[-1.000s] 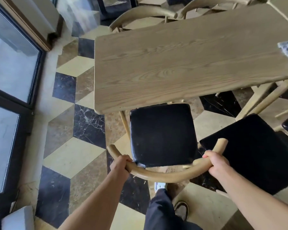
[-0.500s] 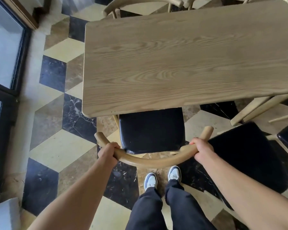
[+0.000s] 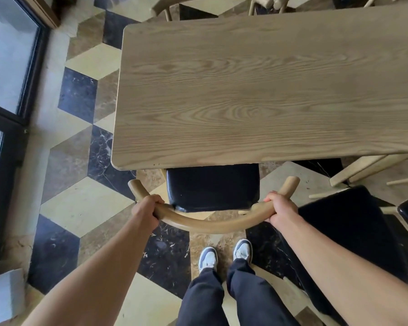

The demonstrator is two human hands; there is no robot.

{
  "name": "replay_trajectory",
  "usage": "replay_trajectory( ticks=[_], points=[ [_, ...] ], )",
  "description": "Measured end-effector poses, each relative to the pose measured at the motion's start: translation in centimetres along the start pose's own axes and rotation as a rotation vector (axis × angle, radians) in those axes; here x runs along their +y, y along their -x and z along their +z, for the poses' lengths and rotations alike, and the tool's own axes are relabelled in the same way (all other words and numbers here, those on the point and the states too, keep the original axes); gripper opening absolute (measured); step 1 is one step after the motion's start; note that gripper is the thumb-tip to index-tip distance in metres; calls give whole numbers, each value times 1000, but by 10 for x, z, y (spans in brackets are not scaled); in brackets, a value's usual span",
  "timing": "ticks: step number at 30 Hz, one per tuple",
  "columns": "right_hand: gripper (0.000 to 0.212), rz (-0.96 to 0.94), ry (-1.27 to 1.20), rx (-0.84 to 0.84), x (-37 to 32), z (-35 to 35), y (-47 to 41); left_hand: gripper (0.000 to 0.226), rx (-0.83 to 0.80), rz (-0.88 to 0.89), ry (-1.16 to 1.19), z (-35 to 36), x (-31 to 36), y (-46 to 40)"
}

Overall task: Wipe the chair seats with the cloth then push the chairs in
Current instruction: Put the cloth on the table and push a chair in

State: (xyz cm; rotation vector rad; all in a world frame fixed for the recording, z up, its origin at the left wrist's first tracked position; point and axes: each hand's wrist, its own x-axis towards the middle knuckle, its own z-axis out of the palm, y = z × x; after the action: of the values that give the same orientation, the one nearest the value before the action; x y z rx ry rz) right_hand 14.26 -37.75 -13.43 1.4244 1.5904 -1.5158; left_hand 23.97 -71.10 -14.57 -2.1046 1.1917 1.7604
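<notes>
Hands grip both ends of the curved, pale wooden backrest (image 3: 212, 225) of a chair with a black padded square seat (image 3: 212, 187). The left hand (image 3: 146, 210) is closed around the rail near its left tip; the right hand (image 3: 280, 209) is closed around it just below the right tip, which juts up free of the fingers. The front part of the seat lies under the near long edge of the light oak rectangular bench (image 3: 269, 90), and the rear part shows between that edge and the backrest. The bench's rounded near-left corner overhangs the seat's left side. A second black-seated chair (image 3: 349, 227) stands just beside the right forearm, well out from the bench, with an angled wooden bench leg (image 3: 363, 170) beyond it. To the left, the black, cream and brown marble-patterned floor (image 3: 80, 180) runs open to a dark-framed glass door (image 3: 5, 90). The person's white-and-navy trainers (image 3: 224, 255) stand side by side on the floor directly behind the backrest. Curved backs of two more pale wooden chairs (image 3: 210, 1) show past the bench's far edge. No cloth is in sight.
</notes>
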Motion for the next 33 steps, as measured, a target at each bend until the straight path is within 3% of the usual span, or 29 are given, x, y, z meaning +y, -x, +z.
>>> replay_trajectory(
  ticks=[8,14,16,19,26,33],
  points=[
    [30,-16,-45,11,9,0,-4,47,1,-8,-44,-4,-2,-2],
    [65,-37,37,12,5,1,-5,75,7,40,-75,-6,1,4],
    [71,-46,83,11,6,-1,2,94,-97,41,-14,-17,-11,6],
    [75,-75,92,-3,10,-5,11,83,-277,-51,288,-40,-34,2],
    [71,-254,151,21,31,-50,37,26,-208,-24,-431,-33,-99,19],
    [58,-445,400,33,63,-169,55,19,-566,70,-827,75,-169,122]
  ],
)
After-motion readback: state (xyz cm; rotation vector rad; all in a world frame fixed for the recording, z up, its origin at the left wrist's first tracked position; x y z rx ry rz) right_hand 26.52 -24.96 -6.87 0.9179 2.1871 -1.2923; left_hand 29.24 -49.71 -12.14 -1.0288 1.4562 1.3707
